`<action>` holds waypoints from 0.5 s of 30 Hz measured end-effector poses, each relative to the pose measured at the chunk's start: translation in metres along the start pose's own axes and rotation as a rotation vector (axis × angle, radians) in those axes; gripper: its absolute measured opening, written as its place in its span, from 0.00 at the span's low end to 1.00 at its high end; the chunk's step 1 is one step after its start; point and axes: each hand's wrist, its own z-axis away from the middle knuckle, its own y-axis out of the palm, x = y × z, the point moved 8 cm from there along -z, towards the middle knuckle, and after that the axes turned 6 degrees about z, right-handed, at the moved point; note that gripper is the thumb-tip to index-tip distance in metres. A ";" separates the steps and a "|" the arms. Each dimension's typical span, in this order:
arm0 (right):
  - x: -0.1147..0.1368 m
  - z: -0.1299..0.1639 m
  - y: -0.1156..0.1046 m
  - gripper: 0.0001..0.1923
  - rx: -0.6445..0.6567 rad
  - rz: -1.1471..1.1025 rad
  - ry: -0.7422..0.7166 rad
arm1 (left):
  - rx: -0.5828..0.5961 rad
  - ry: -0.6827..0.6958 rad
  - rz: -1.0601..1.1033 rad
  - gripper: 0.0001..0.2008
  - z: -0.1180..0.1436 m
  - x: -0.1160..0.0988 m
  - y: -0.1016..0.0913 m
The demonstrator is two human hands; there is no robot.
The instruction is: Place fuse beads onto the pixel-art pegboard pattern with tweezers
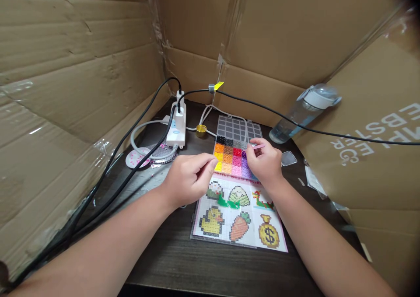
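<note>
My right hand [266, 161] is closed around a slim pink tool [259, 147], shaped like tweezers, over the right side of a bead box [227, 158]. Small beads sorted by colour fill the box's compartments. Left of the box, my left hand [192, 179] is held in a pinch; whatever its fingertips may hold is too small to make out. Below the box lies a pattern sheet [226, 238] printed with a duck, a carrot, a money bag and other pictures. Joined green beads [229, 202] rest on its upper middle.
A white power strip [177, 135] with plugged-in black cables stands at the back left. One black cable [262, 109] runs across above the box. A water bottle [300, 113] leans at the right. A small gold tin [201, 131] sits behind the box. Cardboard walls [262, 34] surround the table.
</note>
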 end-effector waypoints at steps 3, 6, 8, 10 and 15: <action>-0.001 0.001 0.000 0.09 -0.005 0.035 -0.002 | -0.010 0.005 0.006 0.09 0.000 0.001 0.000; -0.007 0.000 0.001 0.09 -0.005 0.041 0.043 | -0.007 0.009 0.015 0.09 0.000 0.001 0.001; -0.010 -0.002 0.001 0.08 -0.005 0.036 0.072 | -0.002 0.006 0.016 0.09 0.000 0.001 0.001; -0.011 -0.004 -0.001 0.08 -0.016 0.030 0.086 | -0.001 0.005 0.014 0.09 0.000 0.001 0.001; 0.001 -0.002 -0.022 0.07 -0.046 -0.066 0.130 | -0.013 0.013 0.016 0.09 0.001 -0.001 -0.001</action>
